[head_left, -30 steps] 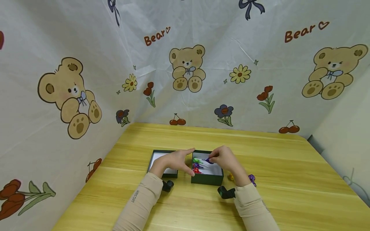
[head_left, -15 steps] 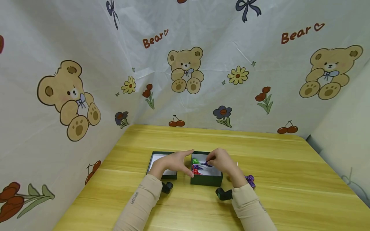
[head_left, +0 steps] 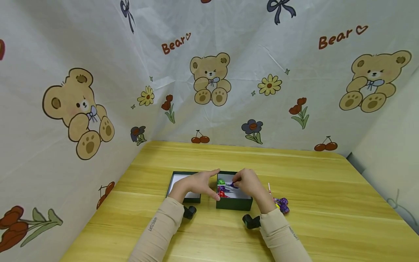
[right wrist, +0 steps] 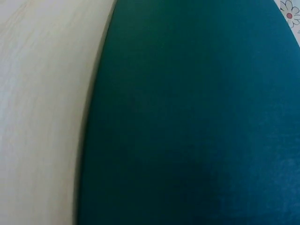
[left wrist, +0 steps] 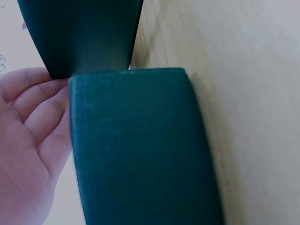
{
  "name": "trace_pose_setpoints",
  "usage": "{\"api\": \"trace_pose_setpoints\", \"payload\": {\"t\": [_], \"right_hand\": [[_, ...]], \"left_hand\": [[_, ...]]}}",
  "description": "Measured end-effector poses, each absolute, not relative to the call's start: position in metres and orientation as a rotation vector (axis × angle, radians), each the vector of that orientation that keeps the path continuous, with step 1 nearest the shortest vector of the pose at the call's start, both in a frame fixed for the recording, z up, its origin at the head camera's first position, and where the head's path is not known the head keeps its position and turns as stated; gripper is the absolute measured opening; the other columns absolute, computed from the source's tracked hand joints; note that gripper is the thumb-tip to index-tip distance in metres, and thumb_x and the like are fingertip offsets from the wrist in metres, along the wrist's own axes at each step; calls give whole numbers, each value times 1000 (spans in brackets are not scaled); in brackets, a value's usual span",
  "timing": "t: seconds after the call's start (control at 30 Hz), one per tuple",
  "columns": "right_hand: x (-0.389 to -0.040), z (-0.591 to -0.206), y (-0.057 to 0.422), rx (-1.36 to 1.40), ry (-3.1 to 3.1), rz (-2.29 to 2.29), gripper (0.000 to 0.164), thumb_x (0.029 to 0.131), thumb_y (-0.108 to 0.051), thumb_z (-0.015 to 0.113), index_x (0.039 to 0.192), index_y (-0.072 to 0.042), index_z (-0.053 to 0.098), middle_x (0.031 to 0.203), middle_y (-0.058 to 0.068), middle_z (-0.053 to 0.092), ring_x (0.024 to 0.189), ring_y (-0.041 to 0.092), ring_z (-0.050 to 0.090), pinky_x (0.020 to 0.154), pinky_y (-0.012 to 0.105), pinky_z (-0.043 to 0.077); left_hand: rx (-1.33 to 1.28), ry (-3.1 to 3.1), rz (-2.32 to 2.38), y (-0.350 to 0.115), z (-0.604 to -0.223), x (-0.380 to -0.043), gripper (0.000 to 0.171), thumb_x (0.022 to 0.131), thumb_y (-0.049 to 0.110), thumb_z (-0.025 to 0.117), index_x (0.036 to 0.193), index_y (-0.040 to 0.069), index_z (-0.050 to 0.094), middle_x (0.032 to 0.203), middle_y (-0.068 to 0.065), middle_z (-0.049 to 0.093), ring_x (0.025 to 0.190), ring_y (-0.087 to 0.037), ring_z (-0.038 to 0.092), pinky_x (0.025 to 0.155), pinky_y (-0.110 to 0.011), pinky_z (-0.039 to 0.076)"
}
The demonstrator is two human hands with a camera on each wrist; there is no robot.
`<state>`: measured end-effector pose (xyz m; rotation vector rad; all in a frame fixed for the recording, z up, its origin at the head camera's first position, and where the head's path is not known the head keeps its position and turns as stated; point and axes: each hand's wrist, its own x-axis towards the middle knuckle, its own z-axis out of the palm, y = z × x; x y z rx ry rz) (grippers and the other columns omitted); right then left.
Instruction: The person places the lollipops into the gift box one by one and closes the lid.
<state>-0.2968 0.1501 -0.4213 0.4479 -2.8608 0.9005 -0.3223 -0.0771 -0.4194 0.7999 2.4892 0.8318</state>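
In the head view, my right hand (head_left: 247, 182) reaches over the open dark green box (head_left: 234, 205) and pinches a purple-wrapped lollipop (head_left: 233, 185) inside it. A green lollipop (head_left: 221, 182), a purple one (head_left: 223, 189) and a red one (head_left: 223, 194) lie along the box's left wall. My left hand (head_left: 196, 183) spans that left side, thumb and fingers spread toward its two corners; whether it presses the box I cannot tell. In the left wrist view, straight fingers of the left hand (left wrist: 35, 122) show behind a green wall. The right wrist view shows only the box's green side (right wrist: 187, 117).
A shallow green tray or lid with a white inside (head_left: 192, 200) stands left of the box, partly under my left hand. Several purple lollipops (head_left: 283, 205) and something yellow (head_left: 277, 206) lie on the wooden table (head_left: 327, 218) beyond my right wrist. A bear-print cloth (head_left: 209, 120) hangs behind.
My right hand has shifted slightly left with the purple lollipop, which now sits lower among the others. The left hand has stayed beside the box.
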Motion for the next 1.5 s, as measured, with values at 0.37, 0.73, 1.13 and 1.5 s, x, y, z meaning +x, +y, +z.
{"api": "trace_pose_setpoints", "payload": {"t": [0.37, 0.73, 1.13, 1.5], "right_hand": [[-295, -422, 153, 454, -2849, 887, 9, 85, 5, 72, 83, 0, 79, 85, 11, 76, 76, 19, 68, 70, 37, 60], [-295, -413, 170, 393, -2827, 1139, 9, 89, 2, 70, 91, 3, 79, 90, 12, 76, 77, 16, 65, 69, 33, 57], [-287, -395, 223, 488, -2876, 1376, 14, 92, 0, 67, 102, 8, 74, 100, 20, 73, 87, 19, 68, 80, 38, 60], [-284, -405, 250, 432, -3134, 1292, 10, 84, 1, 74, 92, 7, 71, 82, 9, 70, 72, 19, 61, 67, 35, 55]], "left_hand": [[805, 2476, 843, -76, -421, -323, 112, 77, 48, 85, 162, 20, 19, 165, -4, 28, 150, -28, 32, 117, -52, 37], [807, 2474, 806, -75, -422, -323, 112, 77, 49, 85, 162, 21, 18, 166, -4, 25, 151, -26, 30, 118, -49, 36], [816, 2481, 817, -75, -422, -325, 112, 77, 48, 85, 162, 20, 18, 166, -4, 26, 151, -29, 30, 118, -51, 37], [806, 2472, 832, -76, -421, -324, 112, 77, 46, 86, 162, 22, 18, 166, -4, 27, 151, -29, 30, 116, -51, 38]]}}
